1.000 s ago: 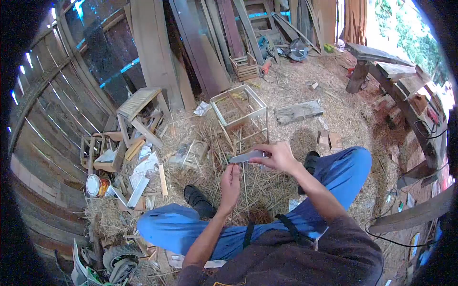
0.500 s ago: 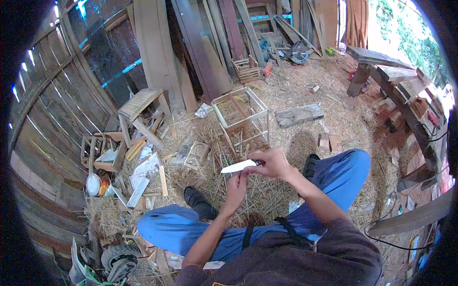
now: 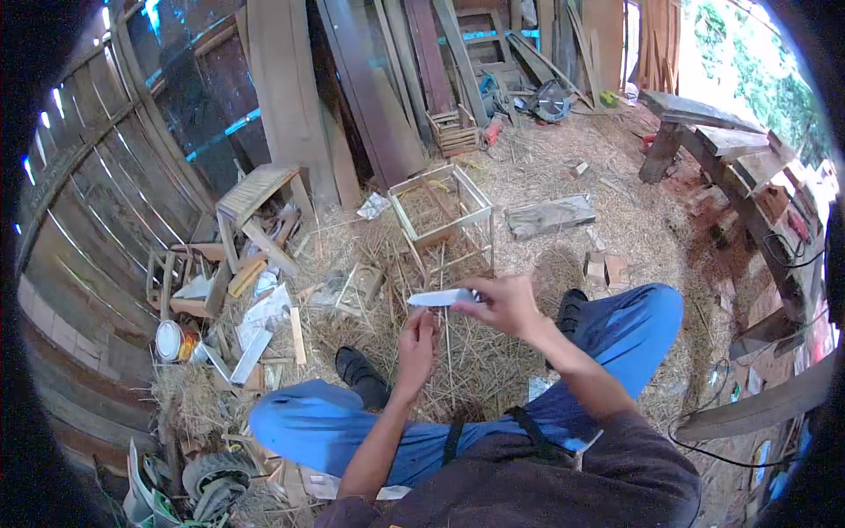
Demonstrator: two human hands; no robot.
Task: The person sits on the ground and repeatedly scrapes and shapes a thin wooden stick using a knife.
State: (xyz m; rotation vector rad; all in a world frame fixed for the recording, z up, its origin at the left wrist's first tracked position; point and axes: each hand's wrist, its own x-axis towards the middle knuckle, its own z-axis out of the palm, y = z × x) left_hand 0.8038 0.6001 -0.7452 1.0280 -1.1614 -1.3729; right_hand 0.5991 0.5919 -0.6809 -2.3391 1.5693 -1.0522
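My right hand point(image 3: 508, 304) is closed around the dark handle of a knife. The pale, broad knife blade point(image 3: 440, 298) points left, roughly level, in front of my knees. Just below the blade is my left hand point(image 3: 417, 341), its fingers pinched together and their tips close to the blade's lower edge. Whether the fingertips touch the blade, and what they hold, I cannot make out. Beyond both hands stands a small wooden frame point(image 3: 444, 231) with thin legs, on a floor strewn with straw and shavings.
To the left are a slatted wooden stool point(image 3: 257, 192), offcuts and a paint tin point(image 3: 170, 341). A plank point(image 3: 551, 216) lies ahead on the floor. A circular saw point(image 3: 552, 101) sits at the back. Along the right runs a timber bench point(image 3: 739, 167), with a black cable near it.
My left hand has dropped slightly away from the blade and moved a little left. The knife has tilted to nearly level, with my right hand still around its handle.
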